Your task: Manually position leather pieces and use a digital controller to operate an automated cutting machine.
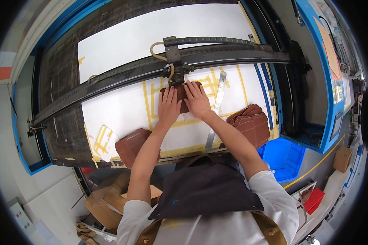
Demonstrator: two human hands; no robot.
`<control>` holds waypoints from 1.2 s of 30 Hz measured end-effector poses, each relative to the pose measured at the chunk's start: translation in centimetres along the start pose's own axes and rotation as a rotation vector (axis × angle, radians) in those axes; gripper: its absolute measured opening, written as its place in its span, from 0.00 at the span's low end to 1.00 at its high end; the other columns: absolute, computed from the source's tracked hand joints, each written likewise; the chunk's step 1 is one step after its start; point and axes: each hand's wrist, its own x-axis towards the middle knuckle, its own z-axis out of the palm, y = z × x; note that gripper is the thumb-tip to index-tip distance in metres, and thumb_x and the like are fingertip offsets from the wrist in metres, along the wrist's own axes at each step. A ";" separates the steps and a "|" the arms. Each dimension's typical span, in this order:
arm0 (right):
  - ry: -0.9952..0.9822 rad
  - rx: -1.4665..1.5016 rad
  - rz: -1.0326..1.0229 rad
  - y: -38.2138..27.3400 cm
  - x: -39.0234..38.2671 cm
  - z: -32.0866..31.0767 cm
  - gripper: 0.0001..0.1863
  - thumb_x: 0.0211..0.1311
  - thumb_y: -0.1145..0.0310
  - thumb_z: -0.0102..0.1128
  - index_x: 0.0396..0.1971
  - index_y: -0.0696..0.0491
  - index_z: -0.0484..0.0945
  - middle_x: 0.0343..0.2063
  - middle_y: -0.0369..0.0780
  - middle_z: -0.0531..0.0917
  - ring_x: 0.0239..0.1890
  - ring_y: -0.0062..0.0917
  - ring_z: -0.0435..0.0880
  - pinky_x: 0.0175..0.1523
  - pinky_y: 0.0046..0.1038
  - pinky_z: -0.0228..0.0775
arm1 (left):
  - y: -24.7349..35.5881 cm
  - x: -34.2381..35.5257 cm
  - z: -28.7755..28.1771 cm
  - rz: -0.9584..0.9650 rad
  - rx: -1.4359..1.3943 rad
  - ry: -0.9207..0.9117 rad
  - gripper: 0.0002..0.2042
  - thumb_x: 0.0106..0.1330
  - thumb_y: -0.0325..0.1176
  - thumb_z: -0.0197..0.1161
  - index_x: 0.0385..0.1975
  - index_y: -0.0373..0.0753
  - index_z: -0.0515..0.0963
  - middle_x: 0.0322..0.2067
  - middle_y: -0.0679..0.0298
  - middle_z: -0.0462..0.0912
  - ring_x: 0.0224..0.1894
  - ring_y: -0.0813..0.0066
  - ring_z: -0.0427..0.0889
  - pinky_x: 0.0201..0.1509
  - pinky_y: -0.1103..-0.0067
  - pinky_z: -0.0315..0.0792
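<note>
My left hand and my right hand lie flat, fingers stretched out, on a dark brown panel, one at each side, beneath the black cutting head of a gantry machine. My hands partly cover the panel, which sits on a white sheet marked with yellow tape. A steel ruler lies slanted to the right of my right hand. Brown panels rest beside my left forearm, and a stack of similar pieces is beside my right one. A small white taped template is at the left.
The black gantry beam spans the bed inside the blue machine frame. An upper white sheet lies behind it. A blue bin stands at lower right, near a cardboard box and red box; more cardboard is at lower left.
</note>
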 end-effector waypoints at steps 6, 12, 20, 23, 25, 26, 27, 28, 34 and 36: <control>-0.176 -0.008 0.004 0.9 0.0 -0.5 0.33 0.67 0.53 0.50 0.70 0.47 0.59 0.73 0.41 0.52 0.75 0.35 0.46 0.75 0.44 0.36 | -0.2 -0.1 -0.5 -0.055 0.077 -0.124 0.29 0.69 0.45 0.54 0.67 0.38 0.62 0.67 0.54 0.63 0.70 0.55 0.58 0.72 0.58 0.50; -0.130 0.148 0.154 2.3 -2.6 -1.7 0.34 0.60 0.61 0.61 0.66 0.49 0.63 0.69 0.46 0.57 0.69 0.40 0.58 0.70 0.44 0.53 | 0.9 -1.9 0.3 -0.249 0.007 -0.057 0.30 0.69 0.45 0.55 0.67 0.37 0.62 0.68 0.54 0.61 0.72 0.56 0.56 0.73 0.58 0.48; -0.113 0.171 0.748 0.5 -8.0 -5.7 0.40 0.47 0.73 0.68 0.61 0.61 0.60 0.50 0.58 0.69 0.48 0.54 0.74 0.54 0.43 0.71 | 9.8 -7.4 -1.6 -0.006 -0.241 -0.012 0.21 0.57 0.33 0.65 0.51 0.38 0.75 0.49 0.57 0.75 0.52 0.58 0.73 0.54 0.63 0.68; -0.105 0.219 0.824 0.9 -7.7 -4.6 0.43 0.44 0.74 0.69 0.62 0.59 0.56 0.49 0.58 0.69 0.47 0.55 0.75 0.52 0.44 0.71 | 13.2 -9.4 -1.1 0.050 -0.353 -0.195 0.21 0.56 0.38 0.67 0.49 0.39 0.75 0.46 0.58 0.74 0.46 0.58 0.75 0.51 0.65 0.69; -0.072 0.271 0.897 1.0 -7.5 -4.7 0.45 0.41 0.73 0.72 0.62 0.58 0.56 0.50 0.58 0.68 0.48 0.55 0.75 0.53 0.44 0.71 | 14.4 -9.8 -0.8 0.052 -0.413 -0.224 0.21 0.55 0.38 0.68 0.49 0.39 0.75 0.44 0.58 0.74 0.45 0.58 0.75 0.51 0.66 0.69; -0.074 0.274 0.890 0.9 -7.5 -4.8 0.45 0.41 0.73 0.72 0.62 0.58 0.56 0.50 0.58 0.68 0.48 0.55 0.75 0.53 0.44 0.71 | 14.8 -10.2 -0.2 0.009 -0.455 -0.192 0.22 0.54 0.35 0.68 0.49 0.39 0.75 0.44 0.58 0.73 0.46 0.57 0.74 0.51 0.66 0.69; -0.052 0.300 0.942 0.8 -7.5 -4.9 0.46 0.41 0.73 0.72 0.62 0.58 0.57 0.50 0.58 0.69 0.48 0.54 0.75 0.54 0.44 0.71 | 15.2 -10.6 0.3 -0.032 -0.496 -0.159 0.22 0.53 0.33 0.69 0.50 0.38 0.74 0.44 0.57 0.73 0.46 0.56 0.74 0.52 0.66 0.70; -0.026 0.326 0.998 1.0 -7.4 -5.0 0.46 0.40 0.73 0.73 0.61 0.57 0.57 0.50 0.58 0.69 0.49 0.54 0.75 0.54 0.44 0.71 | 15.6 -10.8 0.5 -0.031 -0.493 -0.157 0.22 0.53 0.33 0.69 0.50 0.38 0.74 0.44 0.57 0.73 0.46 0.56 0.74 0.52 0.66 0.70; -0.020 0.338 1.036 1.3 -7.7 -4.3 0.45 0.36 0.72 0.76 0.58 0.55 0.59 0.50 0.57 0.69 0.50 0.53 0.75 0.55 0.41 0.71 | 17.3 -10.5 -0.2 -0.202 -0.597 -0.165 0.26 0.50 0.21 0.66 0.53 0.39 0.71 0.49 0.53 0.69 0.50 0.50 0.71 0.54 0.64 0.69; -0.005 0.338 1.034 1.2 -7.9 -4.1 0.45 0.36 0.72 0.75 0.58 0.55 0.60 0.49 0.57 0.69 0.50 0.53 0.74 0.55 0.41 0.71 | 17.9 -9.7 -0.3 -0.390 -0.559 -0.212 0.29 0.48 0.16 0.63 0.55 0.40 0.70 0.50 0.51 0.68 0.50 0.47 0.70 0.54 0.62 0.68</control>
